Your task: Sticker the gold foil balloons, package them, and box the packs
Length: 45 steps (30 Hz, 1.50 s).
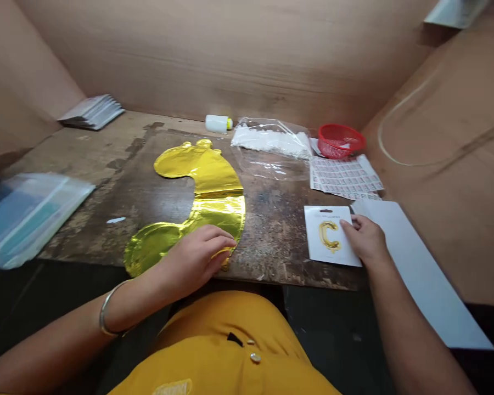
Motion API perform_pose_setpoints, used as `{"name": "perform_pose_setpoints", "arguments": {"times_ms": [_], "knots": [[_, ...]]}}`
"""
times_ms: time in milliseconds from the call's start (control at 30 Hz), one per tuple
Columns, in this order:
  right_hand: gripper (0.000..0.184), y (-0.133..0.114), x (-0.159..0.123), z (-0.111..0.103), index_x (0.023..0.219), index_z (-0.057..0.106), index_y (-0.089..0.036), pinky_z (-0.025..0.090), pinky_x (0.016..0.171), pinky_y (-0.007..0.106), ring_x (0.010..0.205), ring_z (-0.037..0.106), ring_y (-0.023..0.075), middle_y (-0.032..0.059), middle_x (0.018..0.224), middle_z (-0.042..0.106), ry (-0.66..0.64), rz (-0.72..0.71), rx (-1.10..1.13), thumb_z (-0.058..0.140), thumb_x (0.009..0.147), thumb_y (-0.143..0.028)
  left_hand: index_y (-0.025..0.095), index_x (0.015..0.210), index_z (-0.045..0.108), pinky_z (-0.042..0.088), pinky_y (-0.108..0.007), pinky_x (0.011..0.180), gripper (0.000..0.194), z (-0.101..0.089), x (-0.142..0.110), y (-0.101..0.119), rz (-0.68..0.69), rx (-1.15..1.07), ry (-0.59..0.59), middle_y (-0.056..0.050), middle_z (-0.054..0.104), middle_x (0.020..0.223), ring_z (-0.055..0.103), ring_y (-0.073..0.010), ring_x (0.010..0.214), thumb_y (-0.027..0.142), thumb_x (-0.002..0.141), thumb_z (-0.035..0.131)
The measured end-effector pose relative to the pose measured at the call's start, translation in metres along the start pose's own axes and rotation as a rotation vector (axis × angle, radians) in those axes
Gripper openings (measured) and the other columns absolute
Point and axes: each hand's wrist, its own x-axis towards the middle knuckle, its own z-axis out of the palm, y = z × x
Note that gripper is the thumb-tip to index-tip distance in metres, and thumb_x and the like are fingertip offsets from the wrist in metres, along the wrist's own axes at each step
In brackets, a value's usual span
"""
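We start at the left grip (193, 262), a bare hand with a metal bangle (106, 315) at the wrist, lying over the lower part of a gold foil letter balloon (214, 184), its fingers curled down at the foil's inner edge. We cannot tell whether they pinch the foil or only press it, though pressure there would keep the slippery sheet from sliding. The right grip (366, 240) is nearly closed on the edge of a printed balloon card (327, 236), thumb on its face and fingers tucked behind, which fits a card being held steady against the wood. That card shows a small gold letter C with the same curve as the balloon, which lies flat and deflated along the dark, scarred wooden worktop (271, 247), its lower lobe reaching the near edge. Just beyond the right grip, a long white sheet (420, 269) runs off the worktop, and behind it are sheets of small printed labels (346, 178) near a red plastic basket (341, 141). Further back sit a clear bag of white material (271, 144) and a white bottle with a yellow cap (216, 124). Clear packets (28, 216) lie at the left, a stack of white sheets (93, 112) sits in the corner, and cardboard walls (230, 55) box the worktop in.
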Motion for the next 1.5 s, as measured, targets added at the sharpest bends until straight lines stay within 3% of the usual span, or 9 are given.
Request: {"name": "perform_pose_setpoints", "arguments": {"times_ms": [200,333,533,667,833,1033,1200,1367,1500], "knots": [[0.041,-0.016,0.003,0.005,0.105,0.068,-0.012,0.042,0.080,0.064,0.111,0.054,0.0544,0.0337,0.107,0.062,-0.009,0.024,-0.321,0.060,0.072,-0.036,0.012,0.125,0.059,0.045,-0.044,0.098,0.041,-0.050,-0.056,-0.062,-0.472,0.474,0.230,-0.015,0.062,0.118,0.055,-0.0293,0.112,0.033,0.090,0.055],[0.042,-0.077,-0.040,0.015,0.129,0.056,-0.028,0.043,0.100,0.057,0.123,0.054,0.0393,0.0149,0.126,0.062,0.177,-0.464,-0.129,0.041,0.090,-0.038,0.014,0.118,0.064,0.048,-0.042,0.093,0.045,-0.060,-0.074,-0.092,-0.705,0.321,0.075,-0.012,0.066,0.110,0.059,-0.0297,0.106,0.039,0.080,0.067],[0.031,-0.176,-0.102,0.081,0.120,0.064,-0.024,0.053,0.100,0.045,0.121,0.060,0.0269,0.0068,0.127,0.066,-0.180,-1.130,0.188,0.051,0.092,-0.022,0.018,0.086,0.070,0.048,-0.028,0.068,0.015,-0.056,-0.071,-0.111,-0.708,0.232,0.090,-0.004,0.070,0.083,0.064,-0.0188,0.076,0.030,0.082,0.063],[0.030,-0.182,-0.105,0.116,0.116,0.068,-0.016,0.056,0.097,0.044,0.119,0.062,0.0268,0.0102,0.122,0.069,-0.287,-1.123,0.098,0.049,0.094,-0.023,0.017,0.080,0.069,0.046,-0.029,0.070,0.023,-0.057,-0.072,-0.116,-0.620,0.260,0.108,-0.006,0.068,0.080,0.061,-0.0186,0.075,0.029,0.090,0.052],[0.037,-0.174,-0.099,0.109,0.125,0.062,-0.018,0.054,0.099,0.045,0.123,0.059,0.0270,0.0118,0.130,0.064,-0.334,-1.059,0.132,0.056,0.092,-0.032,0.018,0.086,0.067,0.045,-0.034,0.084,0.024,-0.071,-0.067,-0.093,-0.458,0.263,0.224,-0.009,0.069,0.091,0.059,-0.0214,0.091,0.030,0.093,0.048],[0.102,-0.197,-0.118,0.084,0.154,0.022,-0.012,0.036,0.110,0.061,0.142,0.031,0.0404,0.0238,0.152,0.036,-0.069,-1.131,0.204,0.073,0.075,-0.052,0.019,0.069,0.048,0.042,-0.022,0.053,0.029,-0.062,-0.035,-0.055,-0.771,-0.885,0.493,0.003,0.052,0.060,0.049,-0.0097,0.053,0.042,0.084,0.058],[0.053,-0.199,-0.120,0.095,0.138,0.051,-0.021,0.039,0.107,0.060,0.129,0.052,0.0347,0.0140,0.129,0.064,0.039,-1.144,0.259,0.061,0.085,-0.020,0.018,0.081,0.054,0.054,-0.031,0.067,0.024,-0.032,-0.031,-0.036,-0.829,-1.444,0.515,-0.003,0.065,0.076,0.064,-0.0163,0.068,0.039,0.079,0.064],[0.040,-0.178,-0.105,0.061,0.125,0.062,-0.027,0.049,0.100,0.050,0.111,0.065,0.0263,0.0088,0.116,0.071,0.000,-1.042,0.400,0.052,0.088,-0.012,0.016,0.091,0.057,0.056,-0.035,0.065,0.033,-0.046,-0.036,-0.061,-0.640,-0.752,0.399,-0.008,0.068,0.086,0.067,-0.0195,0.072,0.042,0.096,0.038],[0.059,-0.166,-0.110,0.025,0.141,0.049,-0.029,0.050,0.101,0.045,0.109,0.067,0.0242,0.0043,0.115,0.072,-0.068,-1.216,0.259,0.052,0.086,-0.008,0.017,0.108,0.063,0.044,-0.044,0.103,0.027,-0.060,-0.013,-0.091,-0.406,-0.273,0.423,-0.009,0.068,0.115,0.059,-0.0235,0.112,0.030,0.096,0.044]]}}
